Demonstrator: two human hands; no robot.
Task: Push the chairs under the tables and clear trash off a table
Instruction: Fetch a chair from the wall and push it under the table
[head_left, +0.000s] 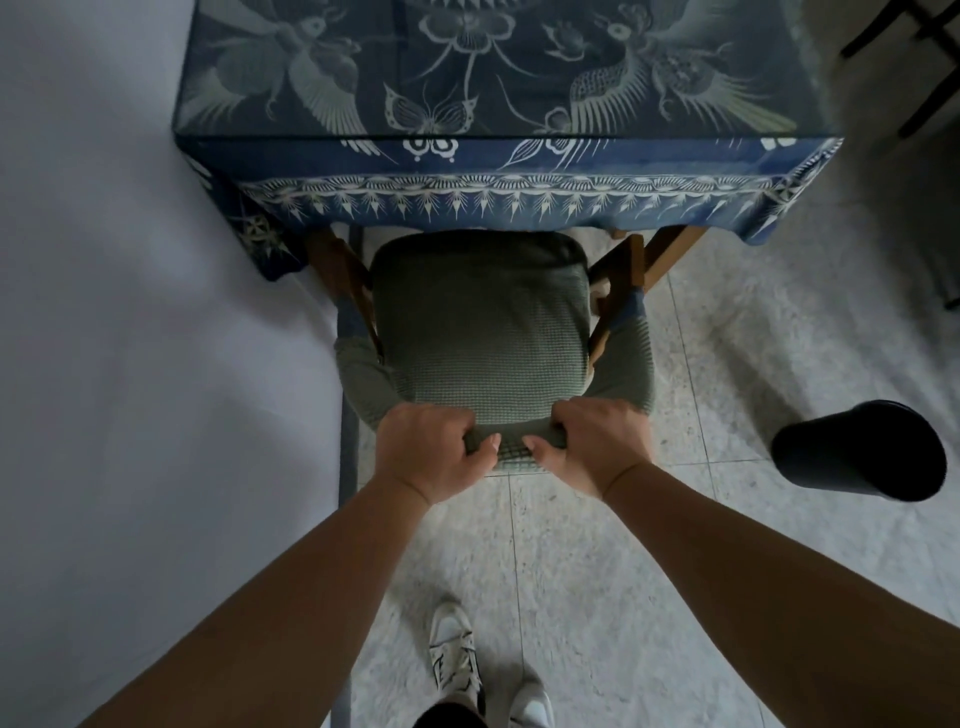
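A chair (480, 332) with a green waffle-knit cover and wooden frame stands in front of me, its front edge just under the hanging cloth of the table (498, 161). The table wears a blue cloth printed with white birds and butterflies under a glass top. My left hand (434, 449) and my right hand (597, 444) both grip the top of the chair's backrest, side by side, thumbs toward me. No trash shows on the visible part of the table.
A white wall (156, 338) runs close along the left of chair and table. A black cylindrical bin (860, 449) stands on the tiled floor to the right. Dark chair legs (914, 67) show at the top right. My shoes (457, 660) are below.
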